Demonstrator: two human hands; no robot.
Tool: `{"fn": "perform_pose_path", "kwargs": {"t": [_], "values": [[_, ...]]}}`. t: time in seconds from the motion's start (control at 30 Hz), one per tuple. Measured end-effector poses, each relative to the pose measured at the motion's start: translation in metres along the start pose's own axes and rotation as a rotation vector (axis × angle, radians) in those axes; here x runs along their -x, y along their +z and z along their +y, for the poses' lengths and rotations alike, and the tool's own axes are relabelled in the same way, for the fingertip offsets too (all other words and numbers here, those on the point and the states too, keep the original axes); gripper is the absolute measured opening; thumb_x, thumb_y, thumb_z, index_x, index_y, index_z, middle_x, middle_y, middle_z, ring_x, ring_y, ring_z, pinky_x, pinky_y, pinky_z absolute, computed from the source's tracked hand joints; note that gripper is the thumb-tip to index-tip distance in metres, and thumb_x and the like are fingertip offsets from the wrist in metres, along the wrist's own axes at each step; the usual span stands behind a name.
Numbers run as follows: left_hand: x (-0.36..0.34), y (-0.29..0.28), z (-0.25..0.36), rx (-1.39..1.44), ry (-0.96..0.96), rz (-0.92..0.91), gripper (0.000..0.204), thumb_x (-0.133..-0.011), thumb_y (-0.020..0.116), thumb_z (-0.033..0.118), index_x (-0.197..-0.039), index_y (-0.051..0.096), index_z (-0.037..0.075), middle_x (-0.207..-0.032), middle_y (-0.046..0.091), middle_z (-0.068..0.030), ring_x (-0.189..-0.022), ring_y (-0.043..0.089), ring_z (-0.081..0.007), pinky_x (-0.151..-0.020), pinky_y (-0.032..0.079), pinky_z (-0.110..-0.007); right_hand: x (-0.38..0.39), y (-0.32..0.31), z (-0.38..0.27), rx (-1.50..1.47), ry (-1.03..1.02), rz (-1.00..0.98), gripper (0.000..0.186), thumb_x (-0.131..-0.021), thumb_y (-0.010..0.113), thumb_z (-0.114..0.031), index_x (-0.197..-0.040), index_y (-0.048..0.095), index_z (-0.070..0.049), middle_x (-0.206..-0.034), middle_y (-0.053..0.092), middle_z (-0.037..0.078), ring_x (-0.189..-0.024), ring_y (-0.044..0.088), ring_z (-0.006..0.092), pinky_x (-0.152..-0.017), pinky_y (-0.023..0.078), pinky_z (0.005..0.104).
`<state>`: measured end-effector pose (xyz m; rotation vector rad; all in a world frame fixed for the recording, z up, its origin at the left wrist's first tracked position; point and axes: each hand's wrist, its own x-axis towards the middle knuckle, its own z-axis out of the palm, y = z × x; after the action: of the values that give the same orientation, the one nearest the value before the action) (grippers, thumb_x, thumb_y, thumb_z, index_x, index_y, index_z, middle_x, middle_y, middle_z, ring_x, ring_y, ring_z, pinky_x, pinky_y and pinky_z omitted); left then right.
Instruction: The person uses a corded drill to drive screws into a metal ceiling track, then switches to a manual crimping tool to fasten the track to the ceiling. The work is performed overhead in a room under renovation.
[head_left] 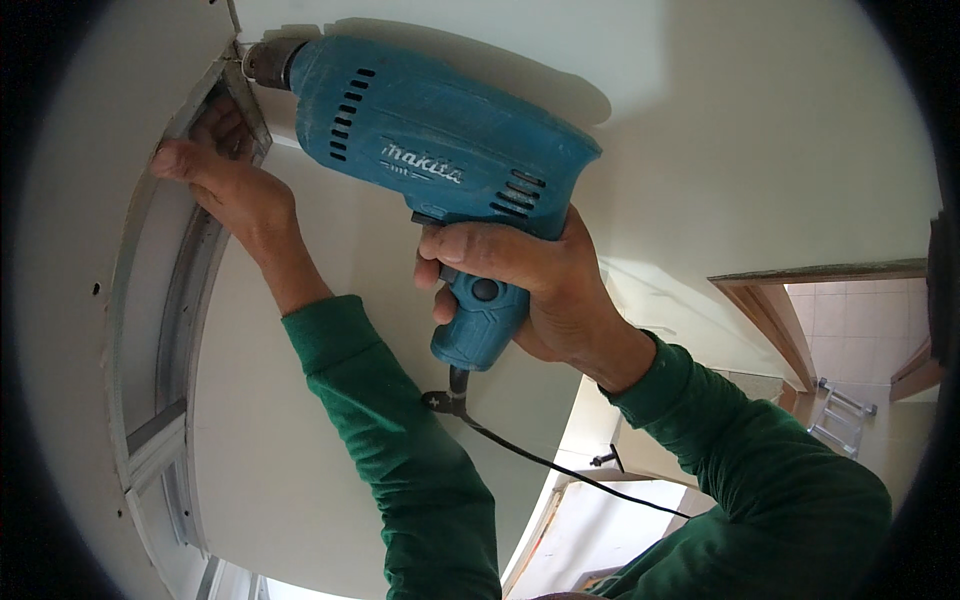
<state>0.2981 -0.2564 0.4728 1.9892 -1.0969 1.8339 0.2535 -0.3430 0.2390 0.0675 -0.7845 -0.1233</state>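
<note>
Right hand (570,285) grips a blue drill (440,125), chuck (270,64) beside a metal frame (178,300). Left hand (240,195) seems to hold the frame's edge.

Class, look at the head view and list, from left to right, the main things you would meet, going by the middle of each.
Metal frame → left hand → teal drill → right hand → silver ladder.

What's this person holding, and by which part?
The right hand holds a blue corded drill by its handle. The left hand is at the metal frame; whether it grips there is unclear.
</note>
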Motion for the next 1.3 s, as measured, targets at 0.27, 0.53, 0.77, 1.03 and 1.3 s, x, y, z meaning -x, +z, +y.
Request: {"fn": "perform_pose_path", "kwargs": {"t": [0.27,0.53,0.77,1.03,1.3], "values": [[0.0,-0.016,0.002,0.1,0.043,-0.002,0.099,-0.099,0.031,0.085,-0.137,0.053,-0.004,-0.132,0.063,-0.0249,-0.123,0.065,-0.0345,-0.112,0.05,-0.048,0.003,-0.001,0.0,0.042,0.022,-0.015,0.043,-0.086,0.084,-0.019,-0.119,0.063,-0.002,-0.105,0.072,0.012,-0.091,0.076,0.0246,-0.068,0.066,0.0391],[-0.006,-0.009,0.011,0.241,0.117,0.106,0.087,-0.105,0.046,0.072,-0.119,0.066,-0.011,-0.101,0.068,-0.0225,-0.111,0.071,-0.0321,-0.107,0.052,-0.044,0.006,0.003,0.003,0.086,-0.017,-0.013,0.038,-0.086,0.082,-0.022,-0.114,0.065,-0.002,-0.097,0.07,0.01,-0.085,0.075,0.0222,-0.063,0.066,0.0361],[-0.015,-0.034,-0.008,0.104,0.141,-0.053,0.065,-0.103,0.056,0.06,-0.121,0.073,-0.001,-0.111,0.074,-0.0185,-0.113,0.07,-0.0314,-0.105,0.05,-0.045,0.007,0.013,0.005,0.081,-0.078,-0.047,0.029,-0.091,0.074,-0.019,-0.112,0.066,-0.002,-0.099,0.069,0.008,-0.09,0.072,0.0204,-0.067,0.065,0.0351],[0.014,-0.015,-0.003,0.457,-0.148,0.067,0.043,-0.098,0.074,0.021,-0.137,0.067,0.004,-0.132,0.07,-0.0212,-0.128,0.065,-0.0346,-0.109,0.051,-0.045,0.014,0.016,0.002,0.094,-0.061,-0.164,0.028,-0.101,0.064,-0.012,-0.125,0.056,-0.001,-0.101,0.065,0.006,-0.099,0.066,0.0171,-0.072,0.063,0.0349],[0.006,-0.019,-0.033,0.579,-0.112,0.2,0.037,-0.093,0.076,0.015,-0.128,0.073,0.005,-0.123,0.076,-0.0162,-0.118,0.071,-0.0291,-0.108,0.052,-0.041,0.012,0.033,0.02,0.221,-0.103,-0.151,0.04,-0.1,0.064,-0.014,-0.135,0.048,-0.002,-0.099,0.065,0.004,-0.095,0.068,0.0152,-0.069,0.065,0.0313]]}}
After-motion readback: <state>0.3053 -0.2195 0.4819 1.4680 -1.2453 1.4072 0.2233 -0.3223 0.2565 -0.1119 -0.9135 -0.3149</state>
